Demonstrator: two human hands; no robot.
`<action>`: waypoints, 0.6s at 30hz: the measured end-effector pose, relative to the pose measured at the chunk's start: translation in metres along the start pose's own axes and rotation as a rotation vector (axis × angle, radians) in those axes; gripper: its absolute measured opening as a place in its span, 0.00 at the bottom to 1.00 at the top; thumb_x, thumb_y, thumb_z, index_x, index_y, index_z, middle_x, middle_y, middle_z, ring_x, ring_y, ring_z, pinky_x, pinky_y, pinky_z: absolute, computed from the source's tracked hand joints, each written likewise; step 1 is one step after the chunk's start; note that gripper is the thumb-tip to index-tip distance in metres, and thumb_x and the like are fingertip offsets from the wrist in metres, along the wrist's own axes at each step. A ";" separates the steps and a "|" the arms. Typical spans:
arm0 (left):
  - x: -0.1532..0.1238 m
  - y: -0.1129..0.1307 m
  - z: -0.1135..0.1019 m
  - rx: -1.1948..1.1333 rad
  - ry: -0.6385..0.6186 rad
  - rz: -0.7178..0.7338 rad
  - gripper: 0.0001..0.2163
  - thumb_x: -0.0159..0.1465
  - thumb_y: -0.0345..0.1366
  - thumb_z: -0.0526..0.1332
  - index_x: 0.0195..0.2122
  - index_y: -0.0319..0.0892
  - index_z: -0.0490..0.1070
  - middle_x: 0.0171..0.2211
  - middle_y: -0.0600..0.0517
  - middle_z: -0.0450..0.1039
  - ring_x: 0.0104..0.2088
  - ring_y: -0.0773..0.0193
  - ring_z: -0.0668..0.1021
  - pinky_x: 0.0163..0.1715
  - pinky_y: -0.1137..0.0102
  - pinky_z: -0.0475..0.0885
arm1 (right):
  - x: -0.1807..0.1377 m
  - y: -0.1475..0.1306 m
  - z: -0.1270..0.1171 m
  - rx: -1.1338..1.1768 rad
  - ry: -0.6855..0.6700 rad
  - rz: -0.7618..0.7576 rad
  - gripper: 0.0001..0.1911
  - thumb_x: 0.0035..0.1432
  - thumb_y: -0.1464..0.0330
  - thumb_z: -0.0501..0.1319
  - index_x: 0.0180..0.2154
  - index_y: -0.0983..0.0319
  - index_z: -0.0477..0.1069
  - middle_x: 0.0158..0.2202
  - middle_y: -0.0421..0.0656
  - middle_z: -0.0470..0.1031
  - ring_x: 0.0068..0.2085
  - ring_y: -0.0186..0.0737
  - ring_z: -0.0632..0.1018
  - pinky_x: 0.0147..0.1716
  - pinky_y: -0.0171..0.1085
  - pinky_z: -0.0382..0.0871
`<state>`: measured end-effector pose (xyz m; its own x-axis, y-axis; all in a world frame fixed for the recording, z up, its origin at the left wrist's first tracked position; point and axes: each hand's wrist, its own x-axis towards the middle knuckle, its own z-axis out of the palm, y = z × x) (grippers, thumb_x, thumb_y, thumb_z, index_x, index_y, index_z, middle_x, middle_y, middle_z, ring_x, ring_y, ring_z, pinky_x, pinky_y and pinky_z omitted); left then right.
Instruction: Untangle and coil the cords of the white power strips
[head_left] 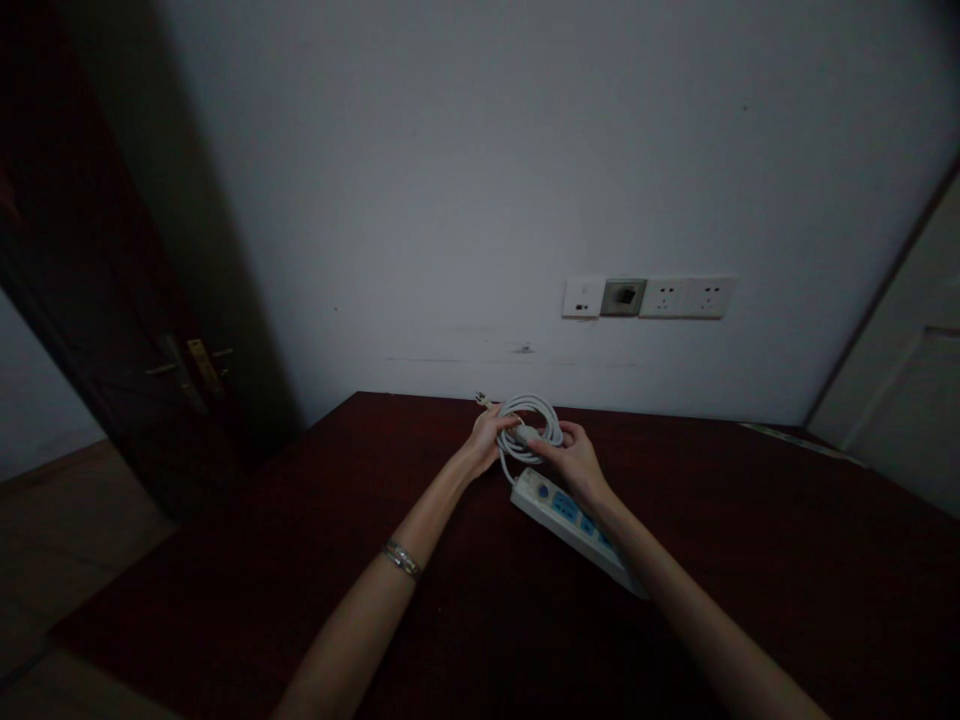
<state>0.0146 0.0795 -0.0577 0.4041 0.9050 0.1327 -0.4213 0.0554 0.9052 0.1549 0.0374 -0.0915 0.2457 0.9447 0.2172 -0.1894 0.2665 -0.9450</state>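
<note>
A white power strip (570, 520) with blue socket faces lies on a dark red table (465, 580). Its white cable (534, 410) is wound into a coil at the strip's far end, with the plug sticking out toward the wall. My left hand (486, 440) grips the left side of the coil, fingers closed around it. My right hand (574, 458) pinches the coil from the right, above the strip's end. A bracelet sits on my left wrist.
A row of wall sockets and plates (649, 297) is mounted on the white wall behind the table. A dark wooden door (112, 300) with a brass handle stands open at the left. A pale door or panel (907, 380) is at the right.
</note>
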 end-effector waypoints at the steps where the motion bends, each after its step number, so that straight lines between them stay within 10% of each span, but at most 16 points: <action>1: 0.000 -0.001 0.000 0.001 0.005 0.000 0.09 0.49 0.27 0.63 0.33 0.37 0.69 0.26 0.52 0.70 0.25 0.68 0.72 0.27 0.75 0.65 | 0.001 0.001 0.000 -0.006 0.009 0.008 0.34 0.32 0.64 0.73 0.40 0.58 0.57 0.36 0.44 0.74 0.38 0.46 0.77 0.43 0.47 0.72; 9: 0.001 -0.009 0.005 -0.039 0.005 -0.039 0.10 0.49 0.28 0.63 0.34 0.37 0.70 0.26 0.52 0.72 0.25 0.68 0.72 0.29 0.73 0.66 | 0.005 0.009 -0.001 -0.057 0.149 0.069 0.31 0.32 0.59 0.72 0.36 0.59 0.59 0.28 0.40 0.72 0.27 0.41 0.76 0.24 0.37 0.71; 18: -0.002 -0.010 0.009 0.014 -0.025 -0.007 0.09 0.47 0.31 0.65 0.30 0.35 0.72 0.27 0.50 0.72 0.28 0.67 0.73 0.31 0.73 0.64 | 0.009 0.013 -0.011 -0.379 0.231 -0.084 0.31 0.31 0.57 0.70 0.36 0.59 0.58 0.28 0.37 0.70 0.29 0.39 0.73 0.30 0.36 0.67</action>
<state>0.0255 0.0733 -0.0638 0.4274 0.8937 0.1366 -0.4074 0.0555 0.9116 0.1647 0.0469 -0.1044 0.4589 0.8441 0.2773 0.1915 0.2107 -0.9586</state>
